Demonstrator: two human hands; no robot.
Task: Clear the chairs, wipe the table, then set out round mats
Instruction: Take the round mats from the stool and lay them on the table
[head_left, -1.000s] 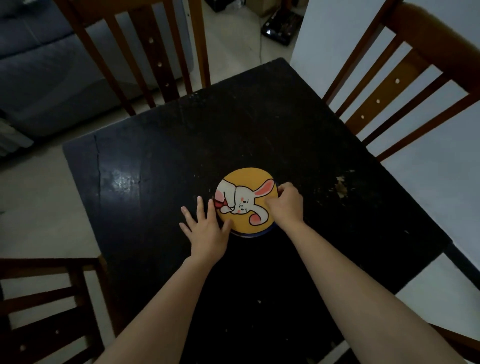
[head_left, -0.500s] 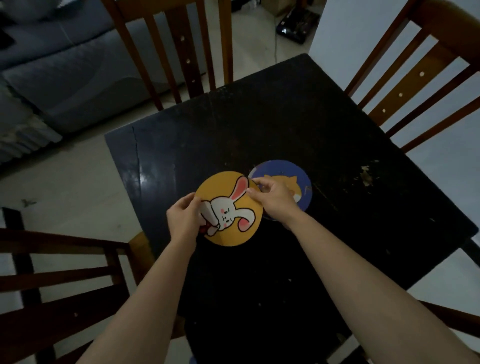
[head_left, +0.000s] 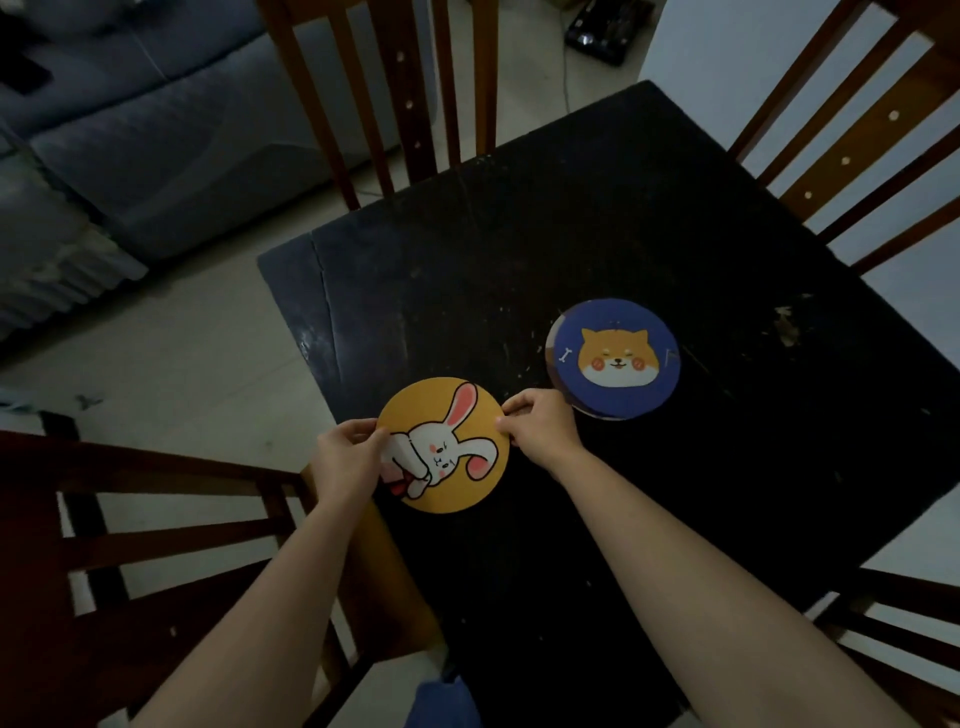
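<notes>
A round yellow mat with a white rabbit is near the left edge of the dark square table. My left hand pinches its left rim and my right hand pinches its right rim. To the right, a round blue mat with an orange dog face lies flat on the table; the edge of another mat shows beneath it. Whether the yellow mat rests on the table or hovers just above it is unclear.
Wooden slat-back chairs stand around the table: one at the far side, one at the right, one at the near left, one at the near right. A grey-blue sofa is at the upper left. A blue item shows at the bottom.
Both hands lifted the yellow rabbit mat off the stack and carried it left toward the table's edge. The blue dog mat is now fully uncovered.
</notes>
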